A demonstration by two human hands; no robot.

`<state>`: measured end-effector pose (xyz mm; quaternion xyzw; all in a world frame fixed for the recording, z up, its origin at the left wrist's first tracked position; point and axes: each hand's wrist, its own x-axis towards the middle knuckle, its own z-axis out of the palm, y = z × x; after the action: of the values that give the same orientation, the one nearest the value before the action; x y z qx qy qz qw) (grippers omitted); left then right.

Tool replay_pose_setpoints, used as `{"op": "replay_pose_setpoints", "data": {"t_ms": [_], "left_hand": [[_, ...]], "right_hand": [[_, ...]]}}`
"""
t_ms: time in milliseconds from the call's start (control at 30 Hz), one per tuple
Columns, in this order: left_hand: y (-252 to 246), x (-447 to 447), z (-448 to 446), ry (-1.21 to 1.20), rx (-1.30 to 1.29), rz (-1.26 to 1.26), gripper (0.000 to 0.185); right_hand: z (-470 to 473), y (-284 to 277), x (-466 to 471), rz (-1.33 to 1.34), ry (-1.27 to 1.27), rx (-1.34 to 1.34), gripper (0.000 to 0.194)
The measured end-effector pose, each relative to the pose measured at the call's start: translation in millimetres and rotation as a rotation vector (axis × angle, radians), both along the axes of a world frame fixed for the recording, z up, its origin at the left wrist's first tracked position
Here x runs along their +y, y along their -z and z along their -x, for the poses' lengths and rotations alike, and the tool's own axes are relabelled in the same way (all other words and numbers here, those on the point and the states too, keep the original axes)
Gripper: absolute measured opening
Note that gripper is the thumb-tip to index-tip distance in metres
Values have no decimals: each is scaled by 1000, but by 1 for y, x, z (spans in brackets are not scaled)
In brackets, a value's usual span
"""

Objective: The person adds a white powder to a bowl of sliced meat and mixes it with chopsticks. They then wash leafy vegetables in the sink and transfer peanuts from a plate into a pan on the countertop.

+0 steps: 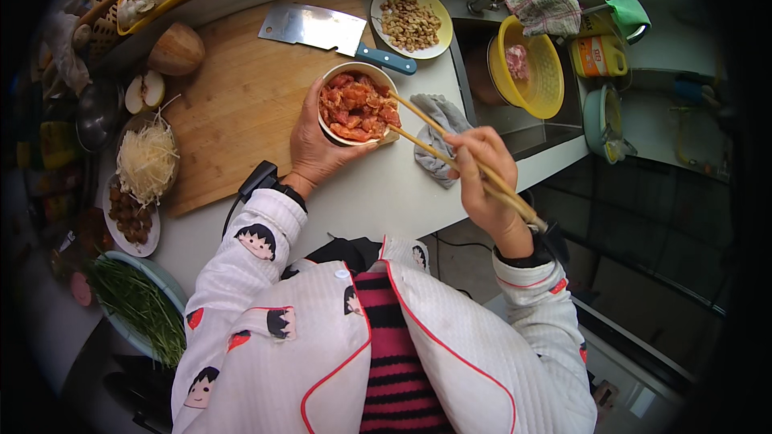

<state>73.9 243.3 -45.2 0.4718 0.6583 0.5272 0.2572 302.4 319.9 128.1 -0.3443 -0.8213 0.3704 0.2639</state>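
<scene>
My left hand [313, 138] grips the side of a white bowl [346, 140] at the right edge of the wooden cutting board [241, 96]. Reddish, seasoned-looking raw meat pieces [356, 102] fill the bowl. In my right hand [485, 184] is a pair of wooden chopsticks [434, 152]; their tips reach the meat at the bowl's right side. Behind the bowl lies a cleaver [325, 27] with a blue handle, its blade on the board. A plate of peanuts or similar small pieces [411, 23] stands beyond the handle. A crumpled grey cloth [437, 132] lies beneath and beside the chopsticks.
At right, a yellow colander [552, 72] with pink meat [517, 63] sits over the sink [512, 135]. Along the left stand a plate of enoki mushrooms [145, 160], a dish of brown pieces [129, 223] and a basin of greens [139, 301]. A halved fruit [145, 91] lies near the board.
</scene>
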Motion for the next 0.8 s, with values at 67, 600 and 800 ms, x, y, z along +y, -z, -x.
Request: {"op": "replay_pose_setpoints", "data": {"t_ms": [67, 600, 800], "left_hand": [[0, 1, 0, 2, -27, -4, 133], [-4, 0, 2, -18, -18, -20, 132], [-4, 0, 0, -12, 24, -9, 133]], "right_hand": [[8, 8, 11, 235, 93, 75, 21], [56, 90, 25, 516, 373, 398, 33], [58, 63, 10, 425, 143, 379, 21]]}}
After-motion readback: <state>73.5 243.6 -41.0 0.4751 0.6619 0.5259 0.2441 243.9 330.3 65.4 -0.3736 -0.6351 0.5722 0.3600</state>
